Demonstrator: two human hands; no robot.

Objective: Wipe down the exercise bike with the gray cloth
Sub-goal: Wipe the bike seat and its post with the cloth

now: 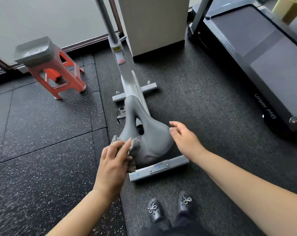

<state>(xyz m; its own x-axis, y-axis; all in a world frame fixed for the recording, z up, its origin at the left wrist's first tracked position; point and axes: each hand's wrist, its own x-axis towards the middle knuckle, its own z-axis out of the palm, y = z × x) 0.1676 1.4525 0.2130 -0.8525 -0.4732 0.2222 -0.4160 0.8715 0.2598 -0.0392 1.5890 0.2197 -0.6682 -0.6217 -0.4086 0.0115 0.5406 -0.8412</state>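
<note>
Pressing the gray cloth [133, 151] against the rear left flank of the bike saddle [146, 133], the left hand [114, 160] grips it with curled fingers. The saddle's long axis runs away from the person, nose farthest. The right hand [183, 137] hovers loosely open and empty beside the saddle's right edge.

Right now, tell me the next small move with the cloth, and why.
Probably sweep the fuzzy gray cloth rightward across the dark gray padded bike saddle. The left hand presses it only against the saddle's left rear edge, while the open right hand hovers by the right side.
</note>
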